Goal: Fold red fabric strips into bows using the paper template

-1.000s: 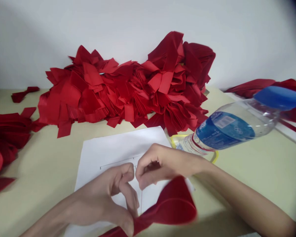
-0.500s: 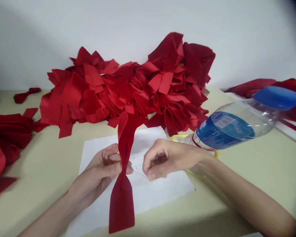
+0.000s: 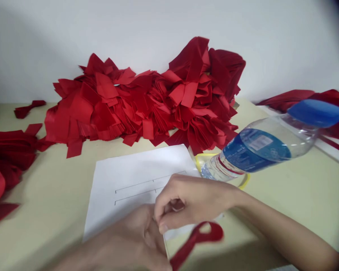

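Lowered since the last view, the red fabric strip (image 3: 186,246) curls into a loop just below the right hand (image 3: 186,203), whose grip is pinched together. Blur hides whether the left hand's (image 3: 132,241) grip holds the strip's end. Behind the ruled white paper sheet (image 3: 124,169) (two drawn lines), a large pile of red strips (image 3: 147,105) lies on the counter (image 3: 39,188).

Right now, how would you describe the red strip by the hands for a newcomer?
From the big heap of red fabric strips against the wall, come forward to the white paper sheet. At its lower right corner, below the right hand and beside the left hand, is a single red fabric strip. It curls into a narrow loop, the only red piece at the hands.
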The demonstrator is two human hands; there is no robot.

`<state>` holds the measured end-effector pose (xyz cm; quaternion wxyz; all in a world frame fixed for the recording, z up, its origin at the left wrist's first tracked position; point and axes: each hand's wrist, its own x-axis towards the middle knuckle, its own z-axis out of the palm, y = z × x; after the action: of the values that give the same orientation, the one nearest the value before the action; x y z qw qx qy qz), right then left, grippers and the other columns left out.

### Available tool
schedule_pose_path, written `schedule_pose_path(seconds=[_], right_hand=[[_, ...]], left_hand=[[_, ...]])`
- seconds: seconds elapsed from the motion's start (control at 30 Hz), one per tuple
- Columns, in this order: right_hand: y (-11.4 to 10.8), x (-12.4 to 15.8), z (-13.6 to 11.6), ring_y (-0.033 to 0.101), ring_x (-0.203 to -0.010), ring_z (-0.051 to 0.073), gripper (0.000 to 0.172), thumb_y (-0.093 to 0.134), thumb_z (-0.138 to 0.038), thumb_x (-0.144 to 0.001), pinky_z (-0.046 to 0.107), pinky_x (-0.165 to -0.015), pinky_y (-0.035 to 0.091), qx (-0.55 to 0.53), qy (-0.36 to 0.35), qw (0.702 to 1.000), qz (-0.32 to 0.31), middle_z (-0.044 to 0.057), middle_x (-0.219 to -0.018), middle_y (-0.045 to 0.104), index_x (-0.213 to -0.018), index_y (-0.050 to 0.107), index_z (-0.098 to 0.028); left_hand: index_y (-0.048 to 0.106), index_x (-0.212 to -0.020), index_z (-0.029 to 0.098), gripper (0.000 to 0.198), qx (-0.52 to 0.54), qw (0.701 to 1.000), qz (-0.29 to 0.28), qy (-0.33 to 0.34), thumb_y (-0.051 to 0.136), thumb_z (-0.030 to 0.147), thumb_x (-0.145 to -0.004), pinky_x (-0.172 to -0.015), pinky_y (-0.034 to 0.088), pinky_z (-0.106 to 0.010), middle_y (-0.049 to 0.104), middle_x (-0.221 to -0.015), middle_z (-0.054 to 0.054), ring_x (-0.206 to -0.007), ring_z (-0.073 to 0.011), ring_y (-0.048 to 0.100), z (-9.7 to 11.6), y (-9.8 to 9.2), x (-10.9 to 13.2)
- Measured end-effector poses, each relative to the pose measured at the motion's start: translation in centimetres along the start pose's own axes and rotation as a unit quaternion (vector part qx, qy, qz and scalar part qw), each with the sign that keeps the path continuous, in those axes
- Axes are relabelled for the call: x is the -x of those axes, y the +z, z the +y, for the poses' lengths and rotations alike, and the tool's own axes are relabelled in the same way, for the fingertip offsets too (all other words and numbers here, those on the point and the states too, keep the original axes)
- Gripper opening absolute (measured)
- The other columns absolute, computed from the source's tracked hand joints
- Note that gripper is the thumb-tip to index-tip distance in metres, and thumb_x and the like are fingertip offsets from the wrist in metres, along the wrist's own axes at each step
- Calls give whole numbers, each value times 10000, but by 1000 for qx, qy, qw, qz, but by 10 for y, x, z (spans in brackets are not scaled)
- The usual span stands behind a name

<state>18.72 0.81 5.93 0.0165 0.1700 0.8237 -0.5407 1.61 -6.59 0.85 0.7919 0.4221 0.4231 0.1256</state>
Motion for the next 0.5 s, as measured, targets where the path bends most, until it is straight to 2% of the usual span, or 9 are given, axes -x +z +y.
schedule_pose_path(seconds=[0.1,0.2,0.3,0.5], right_hand=[[2,5,-12,458,-539,43,140,554,-147,-812,173,-583,351,130,22,987,90,-45,-611,574,-823,694,-159],[1,10,-18,491,-582,63,164,522,-132,-824,207,-645,351,192,38,971,139,-38,-639,606,-797,679,-169],[-5,11,-15,462,-561,50,152,521,-136,-827,195,-606,332,180,34,972,148,-48,-643,591,-759,655,-162],[-16,10,-2,379,-511,42,144,533,-192,-838,179,-533,304,144,57,975,157,-59,-591,503,-764,648,-149]], left_hand=[[463,-718,198,277,64,986,129,81,701,114,-605,-564,314,-238,557,-548,69,-552,-118,491,8,-7,-1],[354,-704,212,347,127,963,192,139,690,129,-681,-587,307,-225,536,-571,83,-560,-97,466,13,-20,-1],[403,-711,203,300,172,958,179,141,701,173,-718,-646,338,-228,563,-637,62,-621,-102,503,13,-30,0],[598,-827,177,129,185,965,99,157,694,224,-753,-716,360,-232,607,-749,-2,-784,-138,551,10,-35,-2]])
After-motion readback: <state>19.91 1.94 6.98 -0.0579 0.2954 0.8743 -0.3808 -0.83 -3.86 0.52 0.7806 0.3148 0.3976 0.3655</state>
